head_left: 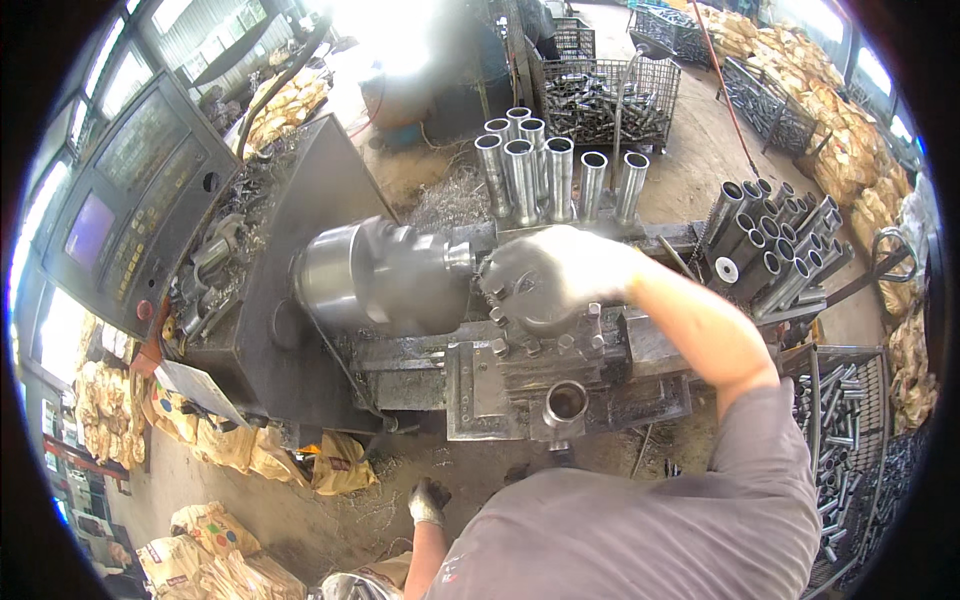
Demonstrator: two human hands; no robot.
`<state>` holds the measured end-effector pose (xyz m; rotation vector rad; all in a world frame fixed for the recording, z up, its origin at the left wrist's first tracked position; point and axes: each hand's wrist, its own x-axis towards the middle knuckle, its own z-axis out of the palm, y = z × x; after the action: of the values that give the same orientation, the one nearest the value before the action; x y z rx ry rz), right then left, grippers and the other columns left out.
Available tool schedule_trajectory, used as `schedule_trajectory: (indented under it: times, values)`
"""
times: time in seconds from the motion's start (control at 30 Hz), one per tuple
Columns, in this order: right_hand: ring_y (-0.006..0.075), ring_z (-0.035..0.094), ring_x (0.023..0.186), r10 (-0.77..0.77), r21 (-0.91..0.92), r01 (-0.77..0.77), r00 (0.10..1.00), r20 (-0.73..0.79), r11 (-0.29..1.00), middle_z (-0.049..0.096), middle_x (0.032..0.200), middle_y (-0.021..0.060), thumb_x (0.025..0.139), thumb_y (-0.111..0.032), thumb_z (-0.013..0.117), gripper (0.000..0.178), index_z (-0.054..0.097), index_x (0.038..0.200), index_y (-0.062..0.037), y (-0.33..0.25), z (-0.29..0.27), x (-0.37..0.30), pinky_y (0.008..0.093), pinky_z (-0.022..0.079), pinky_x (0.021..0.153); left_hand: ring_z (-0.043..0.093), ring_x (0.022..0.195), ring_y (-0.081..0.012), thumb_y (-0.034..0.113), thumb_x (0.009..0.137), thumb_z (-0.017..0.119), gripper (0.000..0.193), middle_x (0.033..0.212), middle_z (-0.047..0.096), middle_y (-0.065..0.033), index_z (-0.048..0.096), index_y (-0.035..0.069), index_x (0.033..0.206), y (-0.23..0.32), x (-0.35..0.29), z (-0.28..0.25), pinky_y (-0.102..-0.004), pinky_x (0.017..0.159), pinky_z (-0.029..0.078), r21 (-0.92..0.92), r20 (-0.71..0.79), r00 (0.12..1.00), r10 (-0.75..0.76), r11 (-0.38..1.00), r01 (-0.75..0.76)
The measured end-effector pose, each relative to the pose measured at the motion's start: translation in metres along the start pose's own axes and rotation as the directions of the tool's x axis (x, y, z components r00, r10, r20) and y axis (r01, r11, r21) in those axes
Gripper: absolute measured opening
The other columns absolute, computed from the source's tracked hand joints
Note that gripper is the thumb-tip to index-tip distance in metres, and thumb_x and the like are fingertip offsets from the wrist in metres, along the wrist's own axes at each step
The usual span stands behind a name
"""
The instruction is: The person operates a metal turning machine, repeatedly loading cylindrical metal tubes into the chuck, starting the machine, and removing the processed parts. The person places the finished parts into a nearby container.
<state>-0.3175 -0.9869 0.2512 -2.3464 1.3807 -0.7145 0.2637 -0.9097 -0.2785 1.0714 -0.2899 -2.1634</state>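
My right hand (575, 262), in a pale glove, reaches across the lathe and lies over the turret-like tool post (538, 300). Motion smears its fingers, so their grip is unclear. Just left of it, the lathe chuck (375, 278) looks blurred, with a short metal end (458, 256) sticking out toward the tool post. My left hand (428, 502), gloved in white with dark fingertips, hangs low in front of the machine, apart from it. How its fingers are set is too small to make out. A round hollow metal fitting (566, 403) stands at the carriage's near side.
Shiny steel tubes (520, 180) stand upright behind the tool post. Darker tubes (765, 240) are stacked at the right. A control panel (125, 210) rises at the left. Wire bins (610, 100) of metal parts, another bin (840, 440), and sacks (210, 550) surround the machine.
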Motion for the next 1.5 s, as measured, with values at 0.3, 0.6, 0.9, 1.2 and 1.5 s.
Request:
schedule_trajectory:
  times: [0.3, 0.6, 0.9, 1.2, 1.5]
  values:
    - [0.0288, 0.073, 0.123, 0.176, 0.198, -0.358, 0.78, 0.6, 0.912, 0.077, 0.135, 0.0106, 0.094, -0.016, 0.076, 0.03, 0.08, 0.122, -0.0076, 0.148, 0.084, 0.115, 0.0388, 0.058, 0.106, 0.061, 0.066, -0.0349, 0.027, 0.104, 0.065, 0.019, 0.085, 0.061, -0.0096, 0.059, 0.014, 0.117, 0.0, -0.027, 0.014, -0.0498, 0.059, 0.051, 0.021, -0.563, 0.823, 0.078, 0.997, -0.08]
    - [0.0233, 0.078, 0.095, 0.824, 0.285, -0.805, 0.561, 0.082, 0.52, 0.08, 0.113, 0.0111, 0.087, -0.006, 0.081, 0.03, 0.079, 0.117, -0.0078, 0.139, 0.013, 0.088, 0.034, 0.065, 0.086, 0.064, 0.08, -0.036, 0.028, 0.104, 0.063, 0.014, 0.089, 0.062, -0.0104, 0.059, 0.014, 0.101, 0.01, -0.041, -0.008, -0.0559, 0.067, 0.05, 0.016, -0.527, 0.848, 0.06, 0.998, -0.061]
    - [0.0318, 0.081, 0.091, 0.425, -0.564, -0.354, 0.905, -0.006, 0.746, 0.08, 0.117, 0.0196, 0.087, -0.019, 0.069, 0.038, 0.076, 0.12, -0.0018, 0.134, 0.016, 0.156, 0.0436, 0.065, 0.081, 0.07, 0.084, -0.0234, 0.03, 0.1, 0.069, 0.028, 0.091, 0.071, -0.0093, 0.069, 0.011, 0.121, 0.052, -0.009, 0.086, -0.044, 0.073, 0.055, 0.496, -0.481, 0.811, 0.334, 0.866, -0.063]
    - [0.0351, 0.075, 0.082, 0.136, -0.321, -0.004, 0.912, 0.387, 0.947, 0.076, 0.09, 0.0194, 0.079, -0.023, 0.074, 0.024, 0.077, 0.092, -0.0022, 0.147, 0.049, 0.163, 0.0457, 0.058, 0.074, 0.063, 0.083, -0.0133, 0.024, 0.1, 0.071, 0.023, 0.094, 0.073, -0.0037, 0.076, 0.004, 0.111, 0.098, -0.014, 0.174, -0.0315, 0.075, 0.052, 0.64, -0.226, 0.82, 0.525, 0.715, -0.281]
    - [0.0324, 0.075, 0.071, 0.375, -0.43, -0.389, 0.919, -0.121, 0.815, 0.079, 0.093, 0.0168, 0.091, -0.021, 0.075, 0.015, 0.081, 0.091, -0.0075, 0.147, -0.035, 0.095, 0.0399, 0.06, 0.071, 0.071, 0.087, -0.0257, 0.021, 0.101, 0.069, 0.023, 0.097, 0.075, -0.0149, 0.071, 0.0, 0.111, 0.132, -0.014, 0.16, -0.0402, 0.085, 0.058, 0.924, -0.08, 0.681, 0.728, 0.31, -0.223]
